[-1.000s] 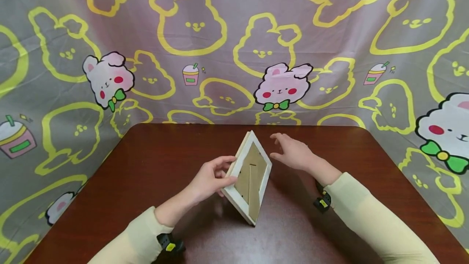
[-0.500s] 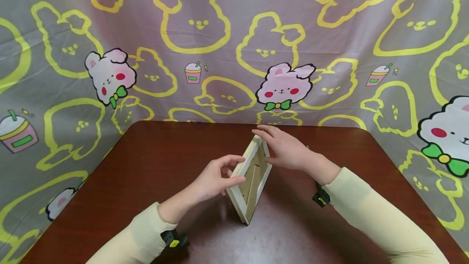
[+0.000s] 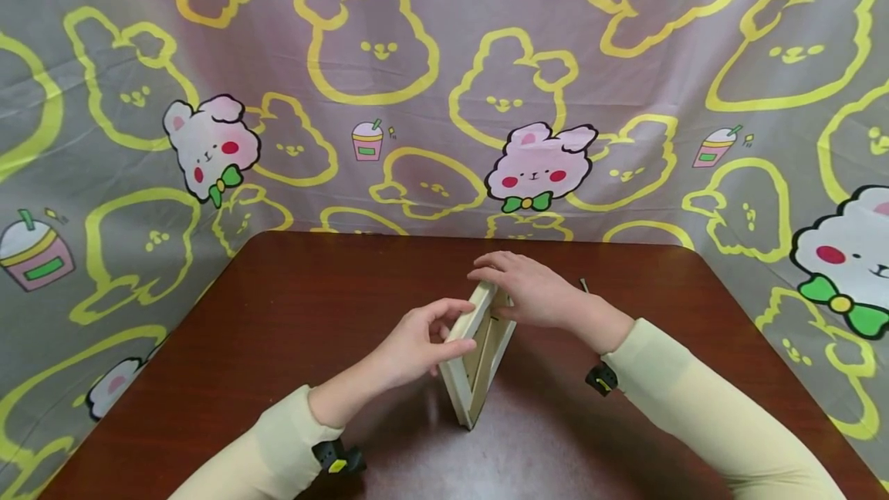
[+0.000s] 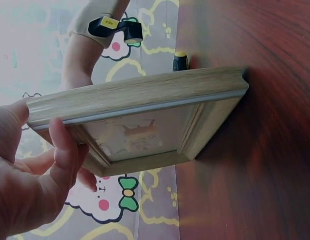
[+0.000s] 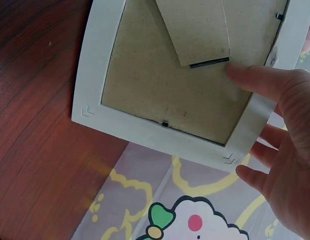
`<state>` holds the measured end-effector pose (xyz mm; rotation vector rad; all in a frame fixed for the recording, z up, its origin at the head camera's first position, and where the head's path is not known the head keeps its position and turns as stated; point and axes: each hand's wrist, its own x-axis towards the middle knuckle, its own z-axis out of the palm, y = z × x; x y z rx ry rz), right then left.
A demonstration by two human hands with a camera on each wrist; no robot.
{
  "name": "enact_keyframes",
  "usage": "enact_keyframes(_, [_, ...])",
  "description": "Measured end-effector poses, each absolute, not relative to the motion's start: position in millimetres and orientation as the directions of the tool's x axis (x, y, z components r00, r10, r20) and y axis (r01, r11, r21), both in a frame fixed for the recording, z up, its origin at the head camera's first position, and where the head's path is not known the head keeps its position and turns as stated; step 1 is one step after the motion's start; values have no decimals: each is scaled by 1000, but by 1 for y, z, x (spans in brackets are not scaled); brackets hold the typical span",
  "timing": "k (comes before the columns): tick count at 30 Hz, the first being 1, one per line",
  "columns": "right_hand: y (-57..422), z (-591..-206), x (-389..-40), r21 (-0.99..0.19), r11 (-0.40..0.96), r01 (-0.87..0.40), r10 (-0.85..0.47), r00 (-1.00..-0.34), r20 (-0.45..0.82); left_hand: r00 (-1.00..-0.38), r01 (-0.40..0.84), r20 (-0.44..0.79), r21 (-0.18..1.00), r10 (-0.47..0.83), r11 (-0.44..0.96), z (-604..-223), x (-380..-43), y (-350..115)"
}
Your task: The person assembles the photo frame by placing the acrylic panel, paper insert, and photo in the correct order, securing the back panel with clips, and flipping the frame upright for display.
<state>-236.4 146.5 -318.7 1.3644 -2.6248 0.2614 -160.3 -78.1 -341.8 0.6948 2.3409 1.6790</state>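
A wooden picture frame (image 3: 454, 392) stands tilted on a lower corner on the table, its back turned toward the right. My left hand (image 3: 406, 346) holds its near left edge between thumb and fingers. At the upper far corner, my right hand (image 3: 531, 288) grips it, with the thumb on the beige backing board (image 5: 139, 65) and the fingers round the front. A folded stand leg (image 5: 200, 30) lies against that board beside the thumb, with a black hinge strip at its end. The glazed front shows a pale picture (image 4: 139, 137) in the left wrist view.
A dark brown table (image 3: 312, 307) with a glossy top lies beneath. Behind the frame is a black-and-yellow tool handle (image 4: 181, 61); a thin metal tip (image 3: 584, 284) shows beyond the right wrist. Patterned cloth (image 3: 389, 199) hangs around the table's back and sides.
My right hand has moved left from beside the frame onto its upper corner. The frame has turned more edge-on and its top has lowered slightly. The left hand keeps its hold, shifting slightly right.
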Motion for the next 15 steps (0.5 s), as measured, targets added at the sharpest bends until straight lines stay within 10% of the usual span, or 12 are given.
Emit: enact_keyframes(15, [155,-320,-234,-27,560,-828,-792,-544,276,-842,289,129,927,523,237,-344,-161,-81])
